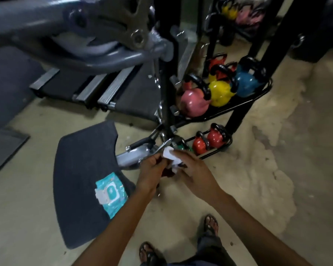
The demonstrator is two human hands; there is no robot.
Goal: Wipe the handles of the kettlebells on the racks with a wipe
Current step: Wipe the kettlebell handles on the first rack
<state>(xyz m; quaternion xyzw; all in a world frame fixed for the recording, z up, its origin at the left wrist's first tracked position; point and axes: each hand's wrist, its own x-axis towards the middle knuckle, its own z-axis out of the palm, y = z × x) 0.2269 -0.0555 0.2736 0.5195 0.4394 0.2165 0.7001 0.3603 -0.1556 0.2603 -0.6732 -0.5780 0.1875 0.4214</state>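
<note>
Feet: sandalled feet (211, 225) on the concrete floor (277, 150), nearest of all, dark trouser leg over the right one.
Left hand: left hand (152, 169) stretched forward, fingers (158, 159) pinched together on the wipe's upper left edge.
Right hand: right hand (192, 169) beside it, back up, fingers curled over the wipe's lower part, clamped on it.
Wipe: white wipe (169, 152), crumpled, held in the air between both hands, just near-left of the bottom shelf; cannot tell whether it touches any kettlebell.
Pack: teal wipes pack (112, 192), white flap at its left edge, lying flat on the dark mat (81, 160), left of the left hand.
Bottom shelf: bottom shelf (216, 152) of the black rack (236, 120); red kettlebells (215, 136) side by side, green kettlebell (182, 147) left of them, mostly hidden.
Middle shelf: middle shelf (238, 104) carries pink kettlebell (194, 101), yellow kettlebell (221, 93), blue kettlebell (246, 83) in a row left to right, black handles up; orange-red kettlebell (217, 61) behind the yellow one.
Top shelf: more kettlebells far up right, yellow and pink, blurred.
Far left: treadmill decks (108, 93) on the floor; grey machine arm (85, 35) overhead, upper left.
</note>
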